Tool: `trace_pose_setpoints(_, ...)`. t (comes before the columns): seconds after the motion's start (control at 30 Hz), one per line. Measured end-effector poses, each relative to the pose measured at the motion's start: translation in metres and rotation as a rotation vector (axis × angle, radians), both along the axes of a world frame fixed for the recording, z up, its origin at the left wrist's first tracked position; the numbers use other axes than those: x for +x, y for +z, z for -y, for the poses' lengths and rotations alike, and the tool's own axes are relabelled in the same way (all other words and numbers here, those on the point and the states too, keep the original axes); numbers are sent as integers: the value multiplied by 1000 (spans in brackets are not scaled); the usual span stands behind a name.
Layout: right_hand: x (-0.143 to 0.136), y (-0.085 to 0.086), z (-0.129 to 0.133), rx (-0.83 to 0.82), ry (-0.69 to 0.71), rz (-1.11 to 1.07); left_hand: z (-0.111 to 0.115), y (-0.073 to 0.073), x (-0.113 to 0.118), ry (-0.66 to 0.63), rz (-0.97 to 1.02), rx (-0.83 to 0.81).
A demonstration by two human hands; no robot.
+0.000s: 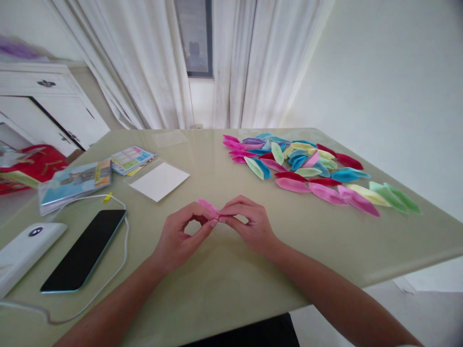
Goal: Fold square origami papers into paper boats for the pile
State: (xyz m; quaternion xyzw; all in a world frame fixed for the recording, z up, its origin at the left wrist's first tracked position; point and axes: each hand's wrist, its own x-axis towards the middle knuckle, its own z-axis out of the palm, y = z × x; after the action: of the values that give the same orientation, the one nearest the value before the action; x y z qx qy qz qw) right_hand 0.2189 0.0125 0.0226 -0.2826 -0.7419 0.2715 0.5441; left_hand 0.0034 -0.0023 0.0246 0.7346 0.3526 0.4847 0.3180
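Note:
A small pink piece [207,207] is held over the near middle of the table. My left hand [183,233] pinches it between thumb and index finger. From the other side, my right hand [251,224] also grips its end, the fingertips of both hands nearly touching. Much of the piece is hidden by the fingers. Folded, leaf-shaped pieces in pink, red, blue, green, yellow and purple [327,193] lie spread at the back right, some overlapping.
A black-screened phone [85,250], a white device [31,250] and a white cable [126,241] lie at left. Behind them are a booklet [77,183], colourful cards [132,159] and a white card [161,181]. The table [202,164] has its right edge beyond my right forearm.

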Motion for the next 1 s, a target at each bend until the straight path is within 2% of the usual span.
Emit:
trace_pose_setpoints(0.3, 1, -1, -1, -21, 27, -3, -2, 2, 2, 20, -18, 0)
trace_pose_setpoints(0.5, 0, 1, 1, -158, 57, -20, -6, 1, -2, -69, -5, -31)
trace_pose_setpoints(0.77, 0, 0, -1, -263, 80, -67, -6, -5, -2, -92, 79, -104)
trace_pose_setpoints(1.0, 0, 0, -1, -183, 134, -34, -5, -5, -1, -100, 102, -84)
